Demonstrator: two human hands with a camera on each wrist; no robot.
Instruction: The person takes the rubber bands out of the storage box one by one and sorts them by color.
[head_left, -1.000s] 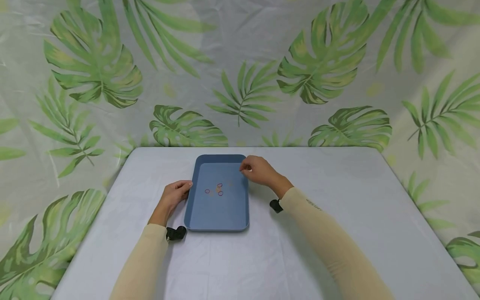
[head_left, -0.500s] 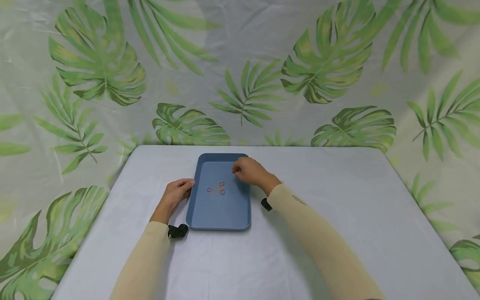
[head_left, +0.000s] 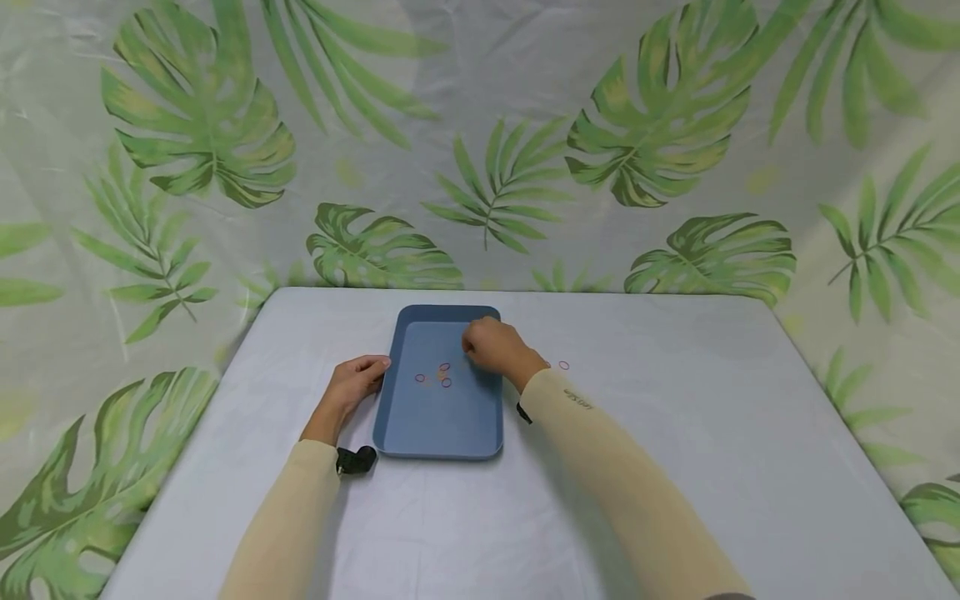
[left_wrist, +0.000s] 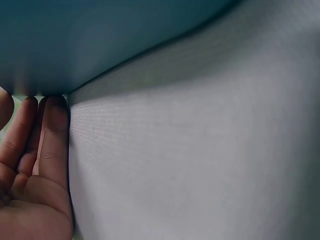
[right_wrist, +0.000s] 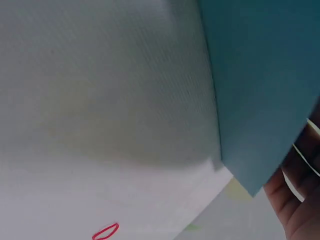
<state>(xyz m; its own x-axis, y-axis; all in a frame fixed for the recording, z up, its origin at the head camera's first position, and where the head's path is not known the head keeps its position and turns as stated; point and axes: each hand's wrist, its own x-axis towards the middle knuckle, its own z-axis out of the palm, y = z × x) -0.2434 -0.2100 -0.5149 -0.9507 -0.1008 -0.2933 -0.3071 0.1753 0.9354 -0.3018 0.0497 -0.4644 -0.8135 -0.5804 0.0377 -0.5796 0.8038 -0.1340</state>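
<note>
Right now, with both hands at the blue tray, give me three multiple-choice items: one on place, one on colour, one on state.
1. Where is the left hand?
A. at the rectangular blue plastic tray's left edge
B. inside it
C. off the table

2. What colour is the small rubber band lying on the white table right of the tray?
A. green
B. red
C. black

3. How does the tray stand?
A. flipped over
B. lifted
C. flat on the table

A: fingers meet the left rim. B: a red loop shows. C: it lies flat.
</note>
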